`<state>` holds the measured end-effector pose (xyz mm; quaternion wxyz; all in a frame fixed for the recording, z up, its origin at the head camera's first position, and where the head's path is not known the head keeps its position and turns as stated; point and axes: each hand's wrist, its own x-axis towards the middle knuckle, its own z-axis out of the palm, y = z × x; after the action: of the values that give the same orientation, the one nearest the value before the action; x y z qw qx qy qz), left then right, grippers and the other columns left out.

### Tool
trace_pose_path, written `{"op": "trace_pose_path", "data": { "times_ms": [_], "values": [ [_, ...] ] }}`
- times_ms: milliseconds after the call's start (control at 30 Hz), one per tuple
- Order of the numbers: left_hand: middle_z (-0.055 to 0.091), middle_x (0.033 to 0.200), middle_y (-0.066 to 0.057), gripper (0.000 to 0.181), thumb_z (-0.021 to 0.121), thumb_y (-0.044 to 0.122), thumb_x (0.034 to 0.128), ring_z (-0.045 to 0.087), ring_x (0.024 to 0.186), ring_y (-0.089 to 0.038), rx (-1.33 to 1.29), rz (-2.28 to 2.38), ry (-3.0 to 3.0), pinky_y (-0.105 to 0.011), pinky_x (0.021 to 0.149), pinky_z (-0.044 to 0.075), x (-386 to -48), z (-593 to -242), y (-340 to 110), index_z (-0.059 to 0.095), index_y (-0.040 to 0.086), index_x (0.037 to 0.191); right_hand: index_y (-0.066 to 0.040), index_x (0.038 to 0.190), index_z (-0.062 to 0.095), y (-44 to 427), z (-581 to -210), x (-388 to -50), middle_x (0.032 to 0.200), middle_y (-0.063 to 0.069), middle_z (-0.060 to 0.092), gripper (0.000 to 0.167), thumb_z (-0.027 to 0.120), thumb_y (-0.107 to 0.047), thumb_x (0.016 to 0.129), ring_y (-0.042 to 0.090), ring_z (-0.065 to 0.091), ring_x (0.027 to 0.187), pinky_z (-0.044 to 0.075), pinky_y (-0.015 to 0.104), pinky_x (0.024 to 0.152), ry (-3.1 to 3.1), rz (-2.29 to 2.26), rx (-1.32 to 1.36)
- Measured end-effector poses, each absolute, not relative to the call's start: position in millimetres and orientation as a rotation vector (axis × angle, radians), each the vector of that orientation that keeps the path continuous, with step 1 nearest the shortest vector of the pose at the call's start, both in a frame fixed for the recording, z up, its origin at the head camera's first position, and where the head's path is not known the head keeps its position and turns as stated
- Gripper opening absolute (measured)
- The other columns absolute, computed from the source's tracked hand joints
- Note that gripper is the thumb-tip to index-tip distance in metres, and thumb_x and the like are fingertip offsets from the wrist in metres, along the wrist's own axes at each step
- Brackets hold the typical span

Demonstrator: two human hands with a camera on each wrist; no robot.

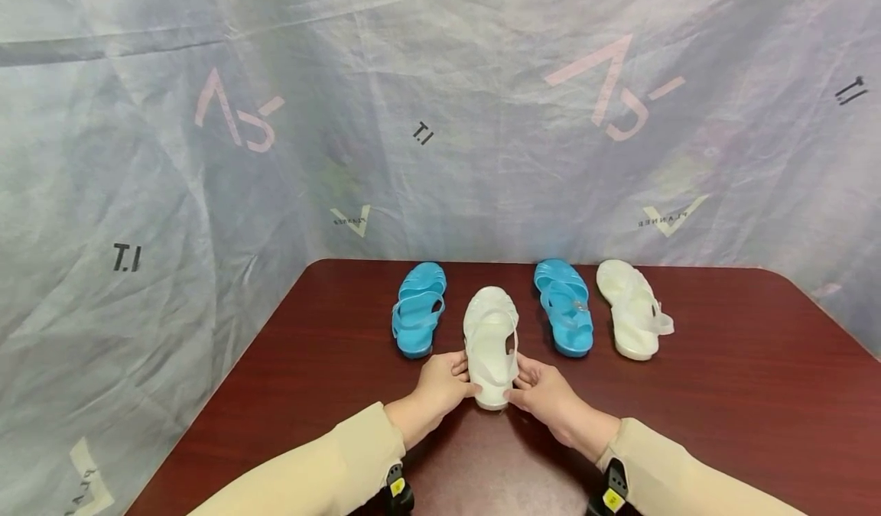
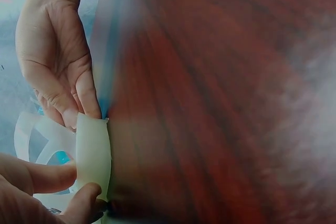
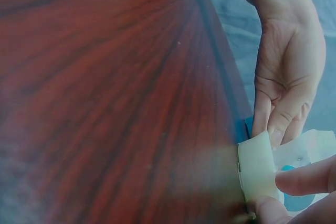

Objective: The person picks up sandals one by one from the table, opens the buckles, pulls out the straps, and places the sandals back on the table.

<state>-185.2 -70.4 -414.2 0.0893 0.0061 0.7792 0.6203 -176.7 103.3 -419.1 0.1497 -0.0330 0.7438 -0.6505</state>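
Nearest the person in the head view is a white strappy sandal (image 1: 490,348), its toe facing away. My left hand (image 1: 440,384) grips the left side of its heel end, thumb near the back edge; my right hand (image 1: 547,397) grips the right side the same way. The pale heel (image 2: 93,153) lies between my left hand (image 2: 31,192) and the other hand in the left wrist view. In the right wrist view my right hand (image 3: 310,190) pinches the heel (image 3: 257,169) from below. Whether the sole touches the table cannot be told.
On the dark red table (image 1: 743,348), a blue sandal (image 1: 416,321) lies behind and left of the held one. Another blue sandal (image 1: 566,313) and a second white sandal (image 1: 633,317) lie to the right. A printed grey cloth (image 1: 482,180) hangs behind the table.
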Motion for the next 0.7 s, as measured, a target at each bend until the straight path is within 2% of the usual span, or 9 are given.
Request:
{"op": "trace_pose_path", "data": {
  "times_ms": [467,700],
  "values": [
    [0.049,0.138,-0.031,0.064,0.067,-0.017,0.0779,0.054,0.124,-0.039,-0.013,1.829,2.333,-0.041,0.095,0.052,-188.9,-413.7,-71.0,0.044,-0.012,0.138,0.004,0.151,0.023,100.0,-418.7,-180.7,0.149,0.028,0.035,0.075,0.058,0.013,0.086,0.04,0.032,0.138,0.046,0.046,0.103,2.12,-1.873,-0.083],
    [0.052,0.136,-0.029,0.063,0.068,-0.016,0.0774,0.057,0.121,-0.036,-0.006,1.791,2.375,-0.039,0.093,0.053,-192.2,-415.5,-69.4,0.048,-0.01,0.137,0.005,0.151,0.023,100.6,-416.6,-183.5,0.149,0.028,0.034,0.074,0.057,0.014,0.086,0.039,0.032,0.139,0.047,0.043,0.101,2.134,-1.841,-0.082]
  ]
}}
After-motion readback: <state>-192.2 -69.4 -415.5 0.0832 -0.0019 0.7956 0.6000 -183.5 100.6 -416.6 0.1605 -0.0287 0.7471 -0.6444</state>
